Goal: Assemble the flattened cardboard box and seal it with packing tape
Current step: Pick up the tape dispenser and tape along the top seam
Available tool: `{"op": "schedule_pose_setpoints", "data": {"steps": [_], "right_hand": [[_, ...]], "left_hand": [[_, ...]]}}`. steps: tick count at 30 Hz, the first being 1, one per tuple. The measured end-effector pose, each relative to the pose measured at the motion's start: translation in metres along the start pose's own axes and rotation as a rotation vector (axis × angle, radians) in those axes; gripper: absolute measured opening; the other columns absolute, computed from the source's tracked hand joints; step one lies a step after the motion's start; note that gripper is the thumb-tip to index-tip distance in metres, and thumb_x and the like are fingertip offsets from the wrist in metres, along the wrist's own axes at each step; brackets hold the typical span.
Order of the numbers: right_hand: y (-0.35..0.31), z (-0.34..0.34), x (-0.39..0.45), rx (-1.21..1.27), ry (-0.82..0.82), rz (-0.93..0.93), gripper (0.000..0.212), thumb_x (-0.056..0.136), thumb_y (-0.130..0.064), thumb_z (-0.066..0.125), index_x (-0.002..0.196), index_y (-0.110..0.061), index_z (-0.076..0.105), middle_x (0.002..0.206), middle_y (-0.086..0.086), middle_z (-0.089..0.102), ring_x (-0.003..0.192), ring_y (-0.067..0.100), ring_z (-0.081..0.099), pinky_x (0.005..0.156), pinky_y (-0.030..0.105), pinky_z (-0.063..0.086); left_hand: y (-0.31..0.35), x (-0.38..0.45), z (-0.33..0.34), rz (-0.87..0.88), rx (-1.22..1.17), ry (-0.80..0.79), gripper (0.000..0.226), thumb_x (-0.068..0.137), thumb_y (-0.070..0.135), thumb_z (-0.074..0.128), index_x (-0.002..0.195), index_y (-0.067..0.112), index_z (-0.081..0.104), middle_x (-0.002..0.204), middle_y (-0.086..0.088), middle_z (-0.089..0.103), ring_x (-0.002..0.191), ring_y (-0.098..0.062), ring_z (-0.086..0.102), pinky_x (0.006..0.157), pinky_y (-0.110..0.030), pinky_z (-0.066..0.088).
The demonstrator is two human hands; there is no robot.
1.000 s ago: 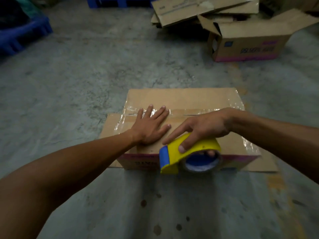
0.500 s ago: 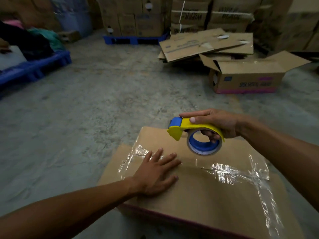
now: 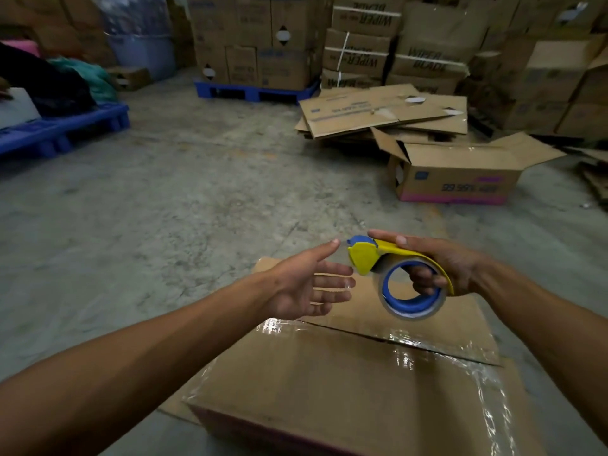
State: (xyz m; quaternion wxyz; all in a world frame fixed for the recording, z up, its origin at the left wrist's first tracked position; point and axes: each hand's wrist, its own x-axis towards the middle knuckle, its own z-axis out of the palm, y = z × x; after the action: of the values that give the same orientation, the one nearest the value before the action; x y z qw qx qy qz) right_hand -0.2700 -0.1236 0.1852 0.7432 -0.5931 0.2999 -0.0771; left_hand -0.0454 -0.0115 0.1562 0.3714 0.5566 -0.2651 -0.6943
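A brown cardboard box (image 3: 329, 383) stands on the concrete floor in front of me, flaps closed, with shiny clear tape over the top seam and down its sides. My right hand (image 3: 450, 268) grips a yellow and blue tape dispenser (image 3: 394, 274) with a roll of clear tape, held in the air above the box's far half. My left hand (image 3: 306, 284) hovers open, palm turned towards the dispenser, fingertips just short of its yellow nose. Neither hand touches the box.
An open cardboard box (image 3: 460, 172) lies on its side at the right. Behind it lies a pile of flattened cartons (image 3: 378, 110). Stacked boxes on a blue pallet (image 3: 256, 90) line the back. Another blue pallet (image 3: 62, 126) sits far left.
My left hand has lifted off the box top and turned towards the dispenser. The right hand has raised the dispenser from the box's near edge to above it. The view has tilted upward.
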Motion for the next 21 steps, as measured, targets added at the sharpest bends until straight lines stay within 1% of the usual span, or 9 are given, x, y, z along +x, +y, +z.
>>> {"op": "schedule_pose_setpoints", "data": {"steps": [5,9,13,17,19,21], "right_hand": [[0.002,-0.002,-0.002,0.011,-0.008,-0.009,0.071,0.058,-0.053,0.085,0.124,-0.040,0.064,0.043,0.003,0.041,0.030,0.009,0.037,0.037,0.022,0.039],[0.004,-0.006,-0.003,0.027,0.011,0.004,0.077,0.057,-0.053,0.086,0.129,-0.038,0.061,0.043,0.003,0.040,0.029,0.010,0.037,0.037,0.022,0.040],[0.004,-0.010,-0.005,0.036,0.008,-0.010,0.078,0.059,-0.052,0.085,0.131,-0.038,0.060,0.042,0.004,0.040,0.028,0.010,0.038,0.037,0.023,0.041],[0.002,-0.009,-0.006,0.023,0.005,-0.007,0.076,0.058,-0.053,0.086,0.129,-0.038,0.061,0.042,0.005,0.041,0.028,0.010,0.039,0.037,0.023,0.041],[0.002,-0.009,-0.006,0.028,-0.001,-0.003,0.078,0.058,-0.052,0.087,0.130,-0.037,0.061,0.042,0.004,0.042,0.028,0.010,0.039,0.036,0.023,0.042],[0.001,-0.008,-0.006,0.027,-0.005,-0.001,0.077,0.059,-0.051,0.086,0.130,-0.036,0.061,0.042,0.004,0.043,0.028,0.009,0.039,0.036,0.023,0.042]], "left_hand": [[0.006,-0.001,0.010,-0.042,-0.021,-0.040,0.052,0.083,0.060,0.062,0.112,0.017,0.069,0.096,0.002,0.073,0.088,-0.015,0.066,0.069,-0.027,0.043],[0.002,0.002,0.011,-0.047,-0.085,-0.079,0.040,0.086,0.054,0.062,0.104,0.018,0.068,0.092,0.004,0.071,0.084,-0.014,0.065,0.068,-0.027,0.042],[-0.004,0.002,0.013,-0.074,-0.082,-0.085,0.026,0.089,0.040,0.065,0.104,0.019,0.065,0.091,0.003,0.071,0.081,-0.014,0.064,0.067,-0.027,0.042],[-0.003,0.000,0.014,-0.075,-0.045,-0.080,0.013,0.089,0.025,0.066,0.101,0.019,0.067,0.096,0.002,0.070,0.084,-0.015,0.064,0.069,-0.028,0.042],[-0.002,-0.001,0.015,-0.081,-0.056,-0.081,0.016,0.091,0.028,0.061,0.100,0.017,0.068,0.097,0.000,0.070,0.086,-0.017,0.063,0.071,-0.029,0.043],[0.000,-0.001,0.016,-0.089,-0.075,-0.085,0.028,0.092,0.040,0.058,0.103,0.016,0.068,0.097,-0.001,0.069,0.086,-0.018,0.063,0.071,-0.031,0.043]]}}
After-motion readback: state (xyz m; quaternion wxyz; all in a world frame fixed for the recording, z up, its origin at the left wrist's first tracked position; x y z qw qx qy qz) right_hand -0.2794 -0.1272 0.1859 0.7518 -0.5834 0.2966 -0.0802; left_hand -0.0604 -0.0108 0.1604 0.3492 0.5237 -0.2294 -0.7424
